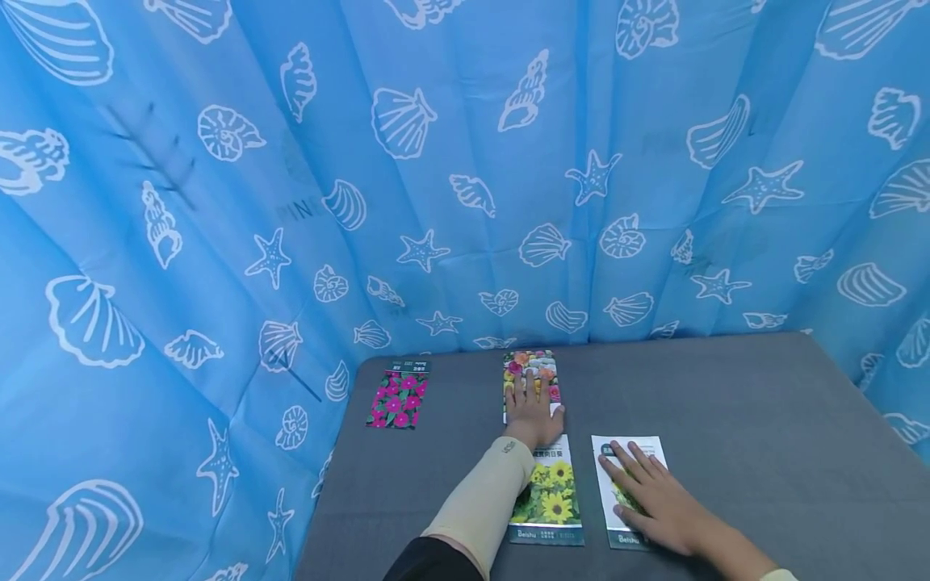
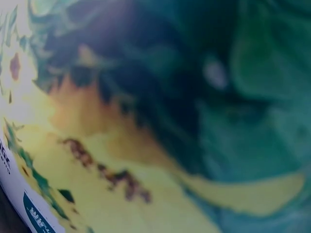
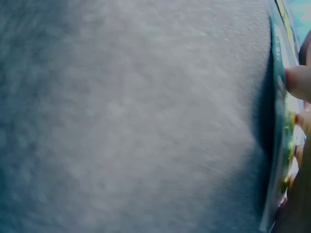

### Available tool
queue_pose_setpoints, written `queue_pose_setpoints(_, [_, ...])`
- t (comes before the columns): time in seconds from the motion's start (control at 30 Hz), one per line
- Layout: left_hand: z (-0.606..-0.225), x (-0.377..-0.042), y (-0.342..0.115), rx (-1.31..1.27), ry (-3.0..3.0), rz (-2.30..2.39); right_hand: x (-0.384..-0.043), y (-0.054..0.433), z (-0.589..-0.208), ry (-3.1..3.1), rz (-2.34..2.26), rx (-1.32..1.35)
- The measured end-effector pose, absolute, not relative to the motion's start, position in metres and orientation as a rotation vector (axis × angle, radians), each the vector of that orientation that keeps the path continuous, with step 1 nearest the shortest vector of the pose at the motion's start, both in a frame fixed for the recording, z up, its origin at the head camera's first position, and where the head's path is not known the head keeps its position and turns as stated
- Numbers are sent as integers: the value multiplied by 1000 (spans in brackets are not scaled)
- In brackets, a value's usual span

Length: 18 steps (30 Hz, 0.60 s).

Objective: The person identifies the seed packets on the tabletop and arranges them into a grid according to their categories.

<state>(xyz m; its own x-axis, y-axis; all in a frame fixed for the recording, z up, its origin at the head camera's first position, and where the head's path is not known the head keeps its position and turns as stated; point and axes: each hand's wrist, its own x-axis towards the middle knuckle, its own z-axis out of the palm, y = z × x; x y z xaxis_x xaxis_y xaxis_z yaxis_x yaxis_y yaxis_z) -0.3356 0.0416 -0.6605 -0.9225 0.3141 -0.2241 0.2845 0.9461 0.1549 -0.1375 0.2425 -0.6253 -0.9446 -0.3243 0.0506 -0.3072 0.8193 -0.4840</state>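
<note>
My left hand [image 1: 533, 418] lies with fingers spread on a flower seed packet [image 1: 517, 365] printed with multicoloured blooms. Below it, partly under my left wrist, is a sunflower seed packet [image 1: 548, 504]; its yellow petals [image 2: 107, 165] fill the left wrist view, blurred. To the right, my right hand [image 1: 657, 504] rests, fingers extended, on a white seed packet [image 1: 613, 491] with a green lower band, hiding much of its front. In the right wrist view, that packet's edge [image 3: 278, 111] appears at the right, with fingertips [image 3: 299, 83] touching it.
A seed packet with magenta flowers [image 1: 398, 399] lies at the table's far left corner. The grey cloth-covered table [image 1: 763, 428] extends to the right. A blue curtain [image 1: 465, 161] with white shell prints hangs behind and along the sides.
</note>
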Motion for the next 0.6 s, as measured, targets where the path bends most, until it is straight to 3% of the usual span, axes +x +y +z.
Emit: queue_pose_setpoints(0.6, [-659, -335, 42, 442, 2836, 205, -127, 238, -619, 3115, -427, -577])
